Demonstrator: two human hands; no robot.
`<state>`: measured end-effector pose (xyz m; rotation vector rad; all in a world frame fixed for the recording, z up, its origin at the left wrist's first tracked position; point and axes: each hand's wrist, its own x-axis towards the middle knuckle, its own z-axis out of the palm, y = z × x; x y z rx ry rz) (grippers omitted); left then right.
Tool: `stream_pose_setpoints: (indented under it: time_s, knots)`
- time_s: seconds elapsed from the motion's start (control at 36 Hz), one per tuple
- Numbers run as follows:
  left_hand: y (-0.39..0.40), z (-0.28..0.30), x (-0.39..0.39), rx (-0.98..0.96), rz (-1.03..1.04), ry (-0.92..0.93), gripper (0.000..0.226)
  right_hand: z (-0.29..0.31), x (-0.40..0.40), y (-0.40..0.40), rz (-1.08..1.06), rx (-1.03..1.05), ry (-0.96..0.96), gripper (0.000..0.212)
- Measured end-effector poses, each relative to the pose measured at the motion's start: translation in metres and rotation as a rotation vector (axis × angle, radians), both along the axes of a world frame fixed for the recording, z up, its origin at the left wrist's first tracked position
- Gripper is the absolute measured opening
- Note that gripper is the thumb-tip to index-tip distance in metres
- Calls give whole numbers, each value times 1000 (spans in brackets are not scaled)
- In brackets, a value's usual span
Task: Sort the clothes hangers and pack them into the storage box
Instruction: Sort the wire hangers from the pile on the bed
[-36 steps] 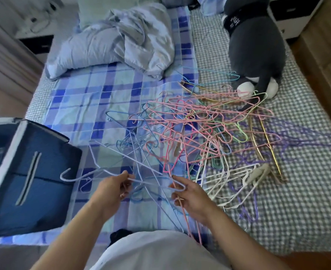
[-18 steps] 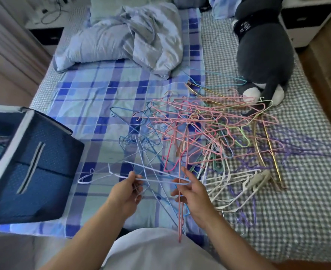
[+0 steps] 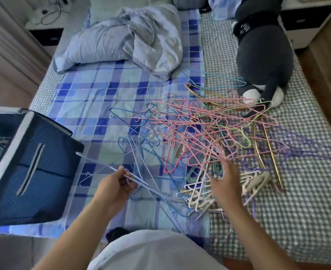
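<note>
Duvet [image 3: 133, 34] and plush toy [image 3: 262, 53] beyond tangled hangers [image 3: 209, 129].

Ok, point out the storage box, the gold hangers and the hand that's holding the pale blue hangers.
storage box [image 3: 43, 172], head view, on its dotted blue side wall.
gold hangers [image 3: 271, 158], head view, on a straight gold bar.
left hand [image 3: 114, 189], head view, on the back of the hand.

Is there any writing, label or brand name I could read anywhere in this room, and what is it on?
White lettering on the black band round the grey plush toy: too small and blurred to read.
Storage box, hangers, bedding: no text visible.
Nothing here can be read.
</note>
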<state>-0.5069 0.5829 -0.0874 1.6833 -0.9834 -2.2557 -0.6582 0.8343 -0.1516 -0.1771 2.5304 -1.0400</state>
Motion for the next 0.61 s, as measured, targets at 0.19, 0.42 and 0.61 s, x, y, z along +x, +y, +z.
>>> stream_pose_setpoints:
  time_s: [0.19, 0.42, 0.61]
  knots:
    - [24, 32, -26, -56, -95, 91, 39, 67, 32, -49, 775, -462, -717, 56]
    - [9, 59, -9, -126, -79, 181, 45, 80, 45, -80, 424, -761, -247, 28]
    - [-45, 39, 16, -282, -150, -153, 18, 99, 14, -101, -132, -1095, -437, 55]
